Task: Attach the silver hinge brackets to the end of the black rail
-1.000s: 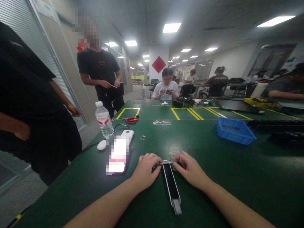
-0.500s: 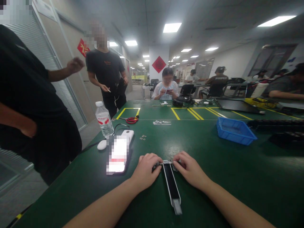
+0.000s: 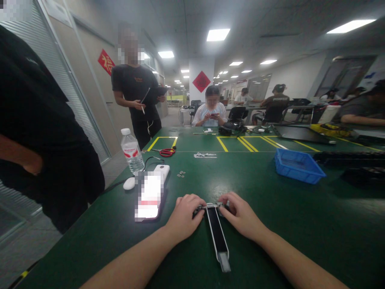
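Observation:
A long, narrow device [image 3: 217, 230] with a white rim and black face lies on the green table between my hands. A pale grey tab [image 3: 224, 262] sticks out of its near end. Across the far end runs a small metal crosspiece [image 3: 211, 205], with dark pieces at both sides. My left hand [image 3: 187, 214] is closed around the dark piece on the left, thumb and fingers pinching it. On the other side, my right hand [image 3: 240, 212] grips the right-hand dark piece with thumb and forefinger. Fingers partly hide both pieces, so their kind is unclear.
Left of my hands lie a lit phone [image 3: 150, 196], a white mouse-shaped object [image 3: 129, 184] and a water bottle [image 3: 132, 154]. Several small metal pieces [image 3: 181, 174], red-handled scissors [image 3: 167, 152] and a blue bin [image 3: 297, 166] are farther off. People stand at the left.
My hands and the device hardly move; my right fingers shift slightly. The standing person farther back has turned and raised a dark tablet-like object. The nearer person's raised hand has left view.

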Action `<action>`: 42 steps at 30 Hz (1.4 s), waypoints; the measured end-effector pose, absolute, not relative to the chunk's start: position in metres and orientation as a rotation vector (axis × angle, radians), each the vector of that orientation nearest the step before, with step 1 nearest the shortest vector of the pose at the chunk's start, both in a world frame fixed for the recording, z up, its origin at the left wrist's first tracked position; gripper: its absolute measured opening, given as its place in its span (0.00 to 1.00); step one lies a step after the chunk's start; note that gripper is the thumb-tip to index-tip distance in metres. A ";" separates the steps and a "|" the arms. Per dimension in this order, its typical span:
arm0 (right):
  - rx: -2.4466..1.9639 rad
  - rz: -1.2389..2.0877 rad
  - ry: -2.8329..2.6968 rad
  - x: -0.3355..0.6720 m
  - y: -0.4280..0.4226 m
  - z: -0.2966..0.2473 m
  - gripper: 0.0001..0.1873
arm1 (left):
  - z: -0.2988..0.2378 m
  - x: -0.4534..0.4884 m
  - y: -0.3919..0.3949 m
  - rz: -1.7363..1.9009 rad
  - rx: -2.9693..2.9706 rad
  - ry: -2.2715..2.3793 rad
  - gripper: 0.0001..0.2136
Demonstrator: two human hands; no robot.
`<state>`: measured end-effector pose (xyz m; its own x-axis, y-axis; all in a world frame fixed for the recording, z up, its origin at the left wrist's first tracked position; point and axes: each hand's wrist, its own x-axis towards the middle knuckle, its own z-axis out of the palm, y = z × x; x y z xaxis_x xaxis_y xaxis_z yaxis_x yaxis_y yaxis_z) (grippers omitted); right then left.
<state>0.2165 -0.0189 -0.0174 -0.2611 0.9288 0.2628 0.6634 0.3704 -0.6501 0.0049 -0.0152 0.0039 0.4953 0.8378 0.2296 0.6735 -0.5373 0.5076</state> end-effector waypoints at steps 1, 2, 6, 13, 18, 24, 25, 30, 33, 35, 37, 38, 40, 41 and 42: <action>-1.368 0.555 -2.018 0.217 -0.019 -0.018 0.05 | 0.003 0.005 -0.015 0.653 2.397 1.264 0.08; -1.362 0.556 -2.023 0.217 -0.019 -0.019 0.04 | 0.003 0.005 -0.015 0.655 2.400 1.266 0.08; -1.333 0.559 -2.049 0.218 -0.019 -0.021 0.05 | 0.002 0.004 -0.014 0.655 2.406 1.265 0.08; -1.345 0.568 -2.044 0.216 -0.018 -0.016 0.07 | 0.003 0.005 -0.015 0.644 2.391 1.266 0.08; -1.343 0.557 -2.041 0.216 -0.019 -0.017 0.07 | 0.003 0.005 -0.015 0.649 2.389 1.263 0.08; -1.350 0.551 -2.036 0.217 -0.019 -0.018 0.05 | 0.003 0.005 -0.015 0.643 2.400 1.264 0.08; -1.346 0.553 -2.042 0.217 -0.019 -0.018 0.05 | 0.003 0.005 -0.015 0.643 2.401 1.263 0.08; -1.343 0.567 -2.042 0.216 -0.019 -0.017 0.06 | 0.003 0.005 -0.015 0.646 2.400 1.268 0.08; -1.341 0.556 -2.048 0.216 -0.018 -0.017 0.08 | 0.002 0.005 -0.015 0.650 2.397 1.271 0.08; -1.338 0.550 -2.054 0.215 -0.018 -0.017 0.09 | 0.002 0.004 -0.015 0.655 2.397 1.267 0.08; -1.340 0.548 -2.054 0.216 -0.018 -0.017 0.09 | 0.002 0.004 -0.015 0.657 2.399 1.261 0.08; -1.345 0.546 -2.047 0.216 -0.018 -0.018 0.08 | 0.002 0.004 -0.015 0.654 2.401 1.259 0.08; -1.357 0.546 -2.028 0.216 -0.018 -0.019 0.06 | 0.002 0.004 -0.015 0.645 2.403 1.260 0.08; -1.359 0.546 -2.024 0.217 -0.018 -0.020 0.05 | 0.002 0.005 -0.015 0.644 2.403 1.261 0.08; -1.358 0.545 -2.025 0.217 -0.018 -0.020 0.05 | 0.002 0.005 -0.015 0.645 2.402 1.262 0.08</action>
<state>0.2168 -0.0183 -0.0200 -0.2686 0.9240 0.2724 0.6623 0.3824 -0.6443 0.0046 -0.0153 0.0019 0.4994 0.8354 0.2297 0.6757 -0.5415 0.5003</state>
